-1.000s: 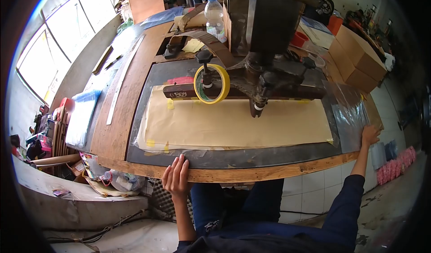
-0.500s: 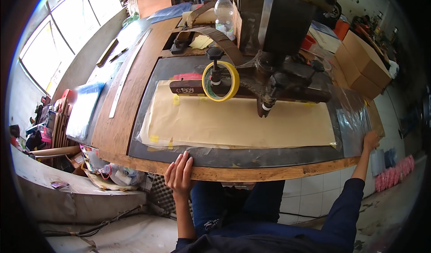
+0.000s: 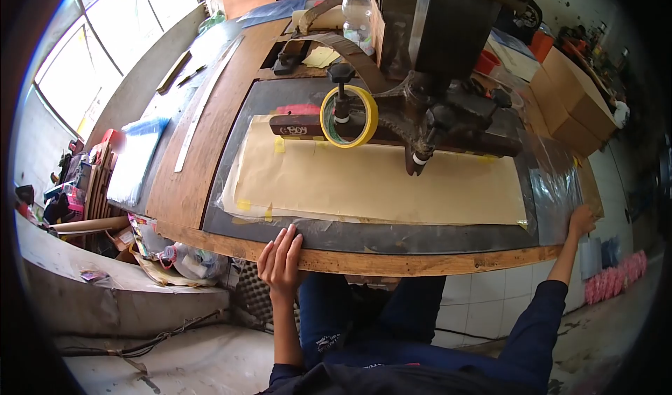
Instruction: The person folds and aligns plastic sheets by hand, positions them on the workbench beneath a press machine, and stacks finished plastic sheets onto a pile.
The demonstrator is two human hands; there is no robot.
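Note:
My left hand lies on the front wooden edge of the table, its fingers stretched out and holding nothing. At the table's right front corner, my right hand has its fingers bent round the edge, beside clear plastic sheeting. Between the hands, a wide cream paper sheet with yellow tape pieces lies on a dark mat. A dark press bar, fixed to a heavy metal press head, stands over the sheet's back part. A yellow tape roll hangs on the press's left knob.
A water bottle stands behind the press. To the left are a long white strip and a stack of clear plastic bags. Cardboard boxes sit at the back right. Pink bundles are below the right corner.
The view has shifted slightly, so the table appears a little higher. Both hands keep their places on the table edge, and the sheet and press look unchanged.

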